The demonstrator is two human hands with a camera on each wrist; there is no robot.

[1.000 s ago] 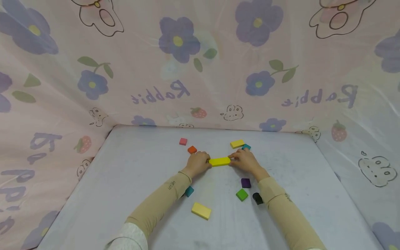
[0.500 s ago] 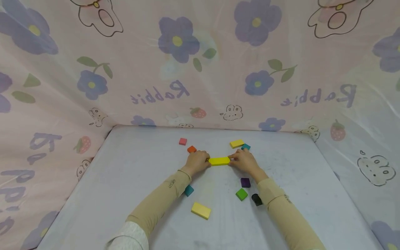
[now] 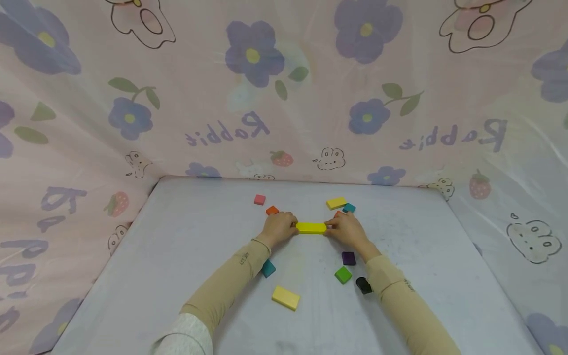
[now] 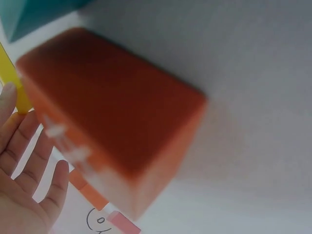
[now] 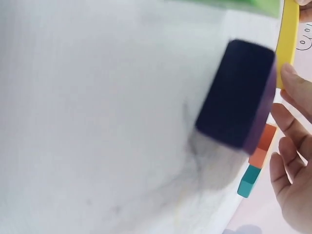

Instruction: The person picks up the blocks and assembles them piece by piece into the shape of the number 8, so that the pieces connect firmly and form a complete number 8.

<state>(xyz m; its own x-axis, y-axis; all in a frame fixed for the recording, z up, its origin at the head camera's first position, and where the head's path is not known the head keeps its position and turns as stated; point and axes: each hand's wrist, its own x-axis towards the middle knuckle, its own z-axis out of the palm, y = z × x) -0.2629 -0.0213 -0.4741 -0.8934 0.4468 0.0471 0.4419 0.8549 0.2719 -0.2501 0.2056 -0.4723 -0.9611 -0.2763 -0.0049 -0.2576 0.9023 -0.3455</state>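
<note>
Presently, clock directions run from the yellow bar [image 3: 311, 228], with 12 away from the person. Nearest: pale yellow block [image 3: 286, 298], between 6 and 7. Then black block [image 3: 364, 285] beside the right sleeve [image 3: 412, 305], between 4 and 5; green block [image 3: 343, 275], 5; teal block [image 3: 268, 268], toward 8, part-covered by the left sleeve [image 3: 226, 288]; purple block [image 3: 348, 258], 4. Bar sits between the hands. Left hand [image 3: 279, 230], at 9, pinches one end; right hand [image 3: 347, 230], at 3, pinches the other; spare fingers of both are spread. A red-orange block [image 4: 117, 112] fills the left wrist view's foreground, obstructing it. Beyond: orange block [image 3: 338, 214], 2, part-hidden by the right hand; second orange block [image 3: 272, 210], 10; blue-green block [image 3: 349, 208], 2; yellow slab [image 3: 336, 203], between 1 and 2; pink block [image 3: 259, 199], 10. Farthest: patterned sheet [image 3: 306, 108], 12.
</note>
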